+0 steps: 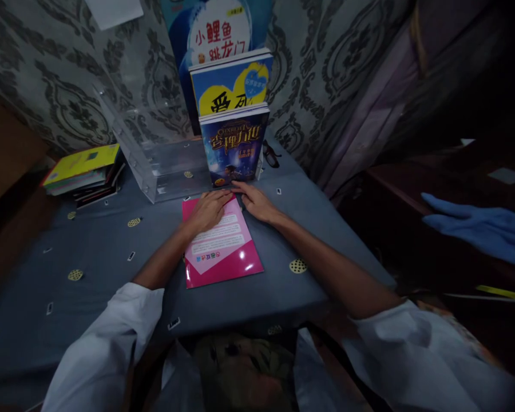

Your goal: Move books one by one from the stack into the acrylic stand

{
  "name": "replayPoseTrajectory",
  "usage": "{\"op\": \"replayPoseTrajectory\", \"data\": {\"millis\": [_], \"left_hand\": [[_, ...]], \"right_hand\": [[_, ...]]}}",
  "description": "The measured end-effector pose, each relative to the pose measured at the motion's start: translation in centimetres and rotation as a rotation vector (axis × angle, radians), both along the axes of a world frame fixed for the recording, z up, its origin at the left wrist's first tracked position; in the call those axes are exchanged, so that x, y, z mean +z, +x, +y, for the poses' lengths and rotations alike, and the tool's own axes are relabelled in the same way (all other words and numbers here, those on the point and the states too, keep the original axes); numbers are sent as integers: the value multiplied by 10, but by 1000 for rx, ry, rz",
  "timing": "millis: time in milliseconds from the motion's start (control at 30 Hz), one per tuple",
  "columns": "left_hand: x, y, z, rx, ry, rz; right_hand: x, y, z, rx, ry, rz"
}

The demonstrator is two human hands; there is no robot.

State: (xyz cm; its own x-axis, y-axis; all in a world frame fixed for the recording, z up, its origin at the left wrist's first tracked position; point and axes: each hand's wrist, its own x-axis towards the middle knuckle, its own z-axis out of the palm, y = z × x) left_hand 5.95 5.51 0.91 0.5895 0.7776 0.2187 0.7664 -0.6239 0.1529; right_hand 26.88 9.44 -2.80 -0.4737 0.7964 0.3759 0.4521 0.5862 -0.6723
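A pink book (223, 260) lies flat on the table, its printed text upside down to me. My left hand (210, 210) rests on its upper part, palm down with fingers stretched forward. Just right of the book's far corner, my right hand (257, 203) reaches with extended fingers to the bottom edge of a dark blue book (235, 150). That book stands upright in a clear acrylic rack (154, 180). Behind it stand a blue and yellow book (229, 80) and a taller teal book (178, 28).
A stack of books with a yellow one on top (83, 163) lies at the left. Dark glasses (271, 155) sit right of the rack. Patterned wall covering (154, 74) rises behind the table (124, 252). A blue glove (480, 226) lies on a dark surface at the right.
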Motion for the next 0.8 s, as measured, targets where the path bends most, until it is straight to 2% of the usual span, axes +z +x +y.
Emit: {"op": "replayPoseTrajectory", "data": {"millis": [433,600,800], "left_hand": [[-2,-2,-2,-144,28,-68],[-1,0,-17,-191,-7,-44],[2,5,-50,-267,-31,-29]], "right_hand": [[10,-4,-8,-45,56,-123],[9,-5,-7,-63,72,-163],[12,-5,-10,-48,106,-215]]}}
